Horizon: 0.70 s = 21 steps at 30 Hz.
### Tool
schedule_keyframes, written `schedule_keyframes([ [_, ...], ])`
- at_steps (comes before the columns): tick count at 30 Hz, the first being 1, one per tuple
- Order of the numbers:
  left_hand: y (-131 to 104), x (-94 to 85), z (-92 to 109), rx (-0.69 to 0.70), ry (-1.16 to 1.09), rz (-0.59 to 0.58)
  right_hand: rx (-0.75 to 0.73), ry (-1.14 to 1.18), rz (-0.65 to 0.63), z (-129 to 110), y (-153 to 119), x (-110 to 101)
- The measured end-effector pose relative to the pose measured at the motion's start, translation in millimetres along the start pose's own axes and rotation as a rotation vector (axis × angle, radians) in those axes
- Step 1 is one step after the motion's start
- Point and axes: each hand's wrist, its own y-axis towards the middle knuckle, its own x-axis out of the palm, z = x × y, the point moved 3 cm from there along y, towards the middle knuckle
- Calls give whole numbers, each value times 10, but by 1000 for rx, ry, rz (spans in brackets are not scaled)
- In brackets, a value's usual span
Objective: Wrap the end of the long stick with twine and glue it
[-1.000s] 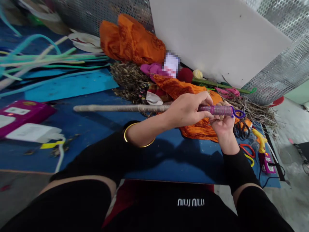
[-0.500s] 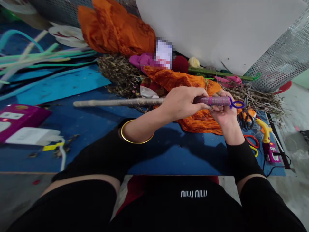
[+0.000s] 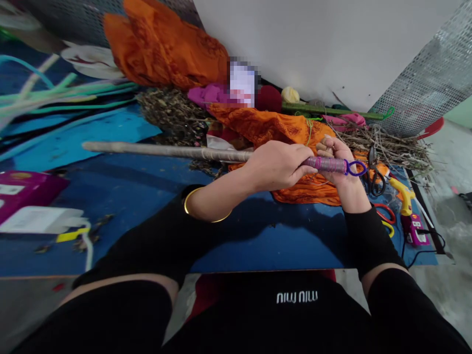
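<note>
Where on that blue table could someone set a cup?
Bare blue table shows between the left sleeve and right sleeve, in front of the orange cloth, and between the purple box and left sleeve, below the wrapped stick. Crowded: the back, with twigs; the right end, with scissors and yellow tool.

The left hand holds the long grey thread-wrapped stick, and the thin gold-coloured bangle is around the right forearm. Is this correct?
Not entirely: the head view shows the thin gold-coloured bangle around the left forearm, not the right. The left hand does hold the long grey thread-wrapped stick.
</note>
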Motion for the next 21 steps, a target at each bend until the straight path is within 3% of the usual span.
schedule_keyframes([
  [8,3,40,22,61,48,14,37,-44,15,-8,-57,72],
  [15,-37,-77,0,32,62,145,-228,-197,-163,-213,-232,118],
  [21,-42,-34,64,119,35,137,-373,-331,-175,-282,-250,50],
])
